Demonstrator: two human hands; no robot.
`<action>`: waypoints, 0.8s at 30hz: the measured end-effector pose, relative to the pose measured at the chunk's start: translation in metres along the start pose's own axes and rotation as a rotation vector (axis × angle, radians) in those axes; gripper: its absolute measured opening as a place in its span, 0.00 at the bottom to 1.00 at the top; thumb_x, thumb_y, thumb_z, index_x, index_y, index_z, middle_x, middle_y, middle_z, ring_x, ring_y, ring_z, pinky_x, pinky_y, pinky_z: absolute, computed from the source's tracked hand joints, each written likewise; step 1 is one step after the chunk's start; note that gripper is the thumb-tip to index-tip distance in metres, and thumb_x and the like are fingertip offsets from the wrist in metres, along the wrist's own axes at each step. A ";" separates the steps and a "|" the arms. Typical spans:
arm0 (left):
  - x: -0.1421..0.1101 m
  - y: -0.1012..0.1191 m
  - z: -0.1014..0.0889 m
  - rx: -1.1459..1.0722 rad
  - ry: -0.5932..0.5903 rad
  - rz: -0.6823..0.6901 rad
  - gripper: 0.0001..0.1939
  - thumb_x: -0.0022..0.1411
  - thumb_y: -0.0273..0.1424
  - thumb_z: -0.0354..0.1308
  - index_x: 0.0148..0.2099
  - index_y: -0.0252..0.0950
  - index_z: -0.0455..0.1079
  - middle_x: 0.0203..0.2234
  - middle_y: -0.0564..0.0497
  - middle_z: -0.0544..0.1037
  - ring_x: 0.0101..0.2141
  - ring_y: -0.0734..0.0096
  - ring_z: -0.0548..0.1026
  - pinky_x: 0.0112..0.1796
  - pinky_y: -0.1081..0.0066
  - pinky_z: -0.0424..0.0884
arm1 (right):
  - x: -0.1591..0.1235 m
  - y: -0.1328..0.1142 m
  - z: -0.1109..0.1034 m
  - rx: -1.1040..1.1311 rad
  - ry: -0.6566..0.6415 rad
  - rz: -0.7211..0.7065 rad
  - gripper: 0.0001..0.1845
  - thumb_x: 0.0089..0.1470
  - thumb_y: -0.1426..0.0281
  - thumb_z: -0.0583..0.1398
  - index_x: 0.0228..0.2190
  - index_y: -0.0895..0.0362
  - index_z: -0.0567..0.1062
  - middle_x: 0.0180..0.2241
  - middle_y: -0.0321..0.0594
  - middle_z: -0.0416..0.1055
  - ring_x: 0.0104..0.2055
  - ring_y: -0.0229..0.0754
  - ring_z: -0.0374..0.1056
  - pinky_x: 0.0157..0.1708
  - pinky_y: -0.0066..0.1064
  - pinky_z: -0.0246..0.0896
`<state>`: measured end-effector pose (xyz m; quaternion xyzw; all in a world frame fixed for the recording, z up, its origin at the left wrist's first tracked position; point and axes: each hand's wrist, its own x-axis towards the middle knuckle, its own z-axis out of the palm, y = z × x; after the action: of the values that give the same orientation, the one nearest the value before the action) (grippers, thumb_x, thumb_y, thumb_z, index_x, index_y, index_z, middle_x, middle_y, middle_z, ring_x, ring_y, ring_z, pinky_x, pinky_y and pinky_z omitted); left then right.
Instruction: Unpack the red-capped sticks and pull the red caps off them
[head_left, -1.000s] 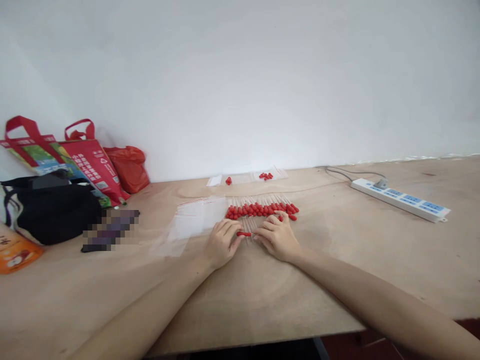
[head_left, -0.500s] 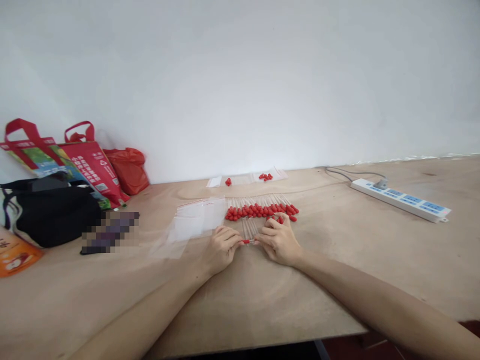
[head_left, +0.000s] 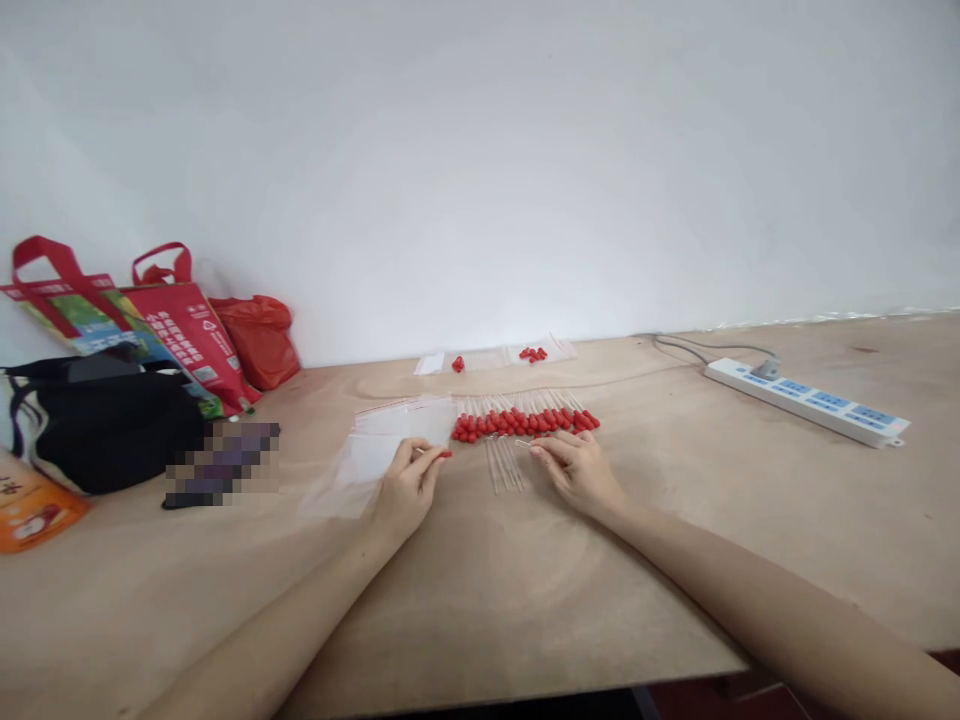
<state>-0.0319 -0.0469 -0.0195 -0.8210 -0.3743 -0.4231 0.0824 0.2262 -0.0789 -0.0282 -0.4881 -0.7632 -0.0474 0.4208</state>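
Observation:
My left hand (head_left: pixel 409 485) pinches a small red rubber bulb (head_left: pixel 445 454) that points right; a thin pale piece seems to show behind the fingers, too small to make out. My right hand (head_left: pixel 581 470) is closed on a thin clear glass tube (head_left: pixel 523 443), whose end sticks out to the left. Between the hands lie several loose glass tubes (head_left: pixel 504 468) side by side. Just beyond them runs a row of droppers (head_left: pixel 517 422), red bulbs toward me and thin stems toward the wall. My right fingertips are close to the row's right part.
Clear zip bags (head_left: pixel 397 430) lie left of the row. Farther back, flat bags hold red bulbs (head_left: pixel 533 354). A white power strip (head_left: pixel 810 400) with a cord is at right. Shopping bags (head_left: pixel 187 340), a black bag (head_left: pixel 112 425) and an orange packet (head_left: pixel 37 510) stand left.
My hands have moved apart: the left went left and up with the red bulb, the right slightly right. A glass tube now sticks out of my right hand.

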 end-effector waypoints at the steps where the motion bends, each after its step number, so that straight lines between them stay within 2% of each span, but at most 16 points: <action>1: 0.001 -0.002 0.002 0.038 0.020 -0.051 0.11 0.60 0.27 0.46 0.41 0.34 0.68 0.32 0.49 0.65 0.28 0.75 0.68 0.29 0.73 0.68 | 0.001 -0.003 0.003 -0.020 -0.013 0.003 0.13 0.57 0.69 0.48 0.36 0.56 0.72 0.29 0.38 0.72 0.30 0.36 0.63 0.32 0.30 0.45; 4: 0.005 -0.014 0.007 0.094 0.020 -0.166 0.14 0.58 0.26 0.45 0.44 0.33 0.66 0.30 0.49 0.65 0.28 0.73 0.68 0.30 0.72 0.68 | 0.003 -0.007 0.011 -0.122 -0.004 0.012 0.14 0.54 0.73 0.48 0.39 0.58 0.70 0.33 0.40 0.72 0.32 0.38 0.63 0.33 0.32 0.44; 8: 0.009 -0.029 0.006 0.126 -0.030 -0.281 0.14 0.54 0.28 0.49 0.45 0.34 0.64 0.28 0.50 0.68 0.27 0.71 0.68 0.33 0.69 0.68 | 0.008 -0.003 0.017 -0.256 0.063 0.023 0.09 0.50 0.73 0.51 0.30 0.57 0.72 0.27 0.38 0.72 0.30 0.38 0.62 0.35 0.35 0.40; 12: 0.011 -0.031 0.004 0.137 -0.110 -0.325 0.13 0.53 0.31 0.52 0.42 0.36 0.64 0.27 0.52 0.70 0.30 0.67 0.69 0.34 0.68 0.67 | 0.012 -0.002 0.024 -0.290 0.067 -0.021 0.08 0.48 0.72 0.53 0.24 0.56 0.72 0.23 0.37 0.71 0.29 0.38 0.59 0.35 0.36 0.38; 19: 0.011 -0.027 0.003 0.096 -0.223 -0.431 0.14 0.52 0.36 0.53 0.42 0.36 0.64 0.27 0.52 0.73 0.32 0.66 0.71 0.34 0.68 0.67 | 0.012 -0.008 0.020 -0.231 -0.068 -0.074 0.14 0.51 0.61 0.53 0.27 0.55 0.74 0.23 0.38 0.72 0.30 0.38 0.57 0.36 0.37 0.37; 24: 0.011 -0.021 -0.001 0.147 -0.155 -0.397 0.13 0.54 0.37 0.52 0.39 0.35 0.66 0.32 0.49 0.73 0.36 0.64 0.70 0.39 0.66 0.65 | 0.011 -0.014 0.013 -0.214 -0.154 -0.066 0.18 0.51 0.57 0.53 0.25 0.55 0.75 0.24 0.39 0.72 0.31 0.39 0.57 0.35 0.37 0.37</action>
<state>-0.0427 -0.0262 -0.0147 -0.7529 -0.5638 -0.3383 0.0283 0.2062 -0.0719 -0.0239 -0.5070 -0.7995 -0.1048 0.3046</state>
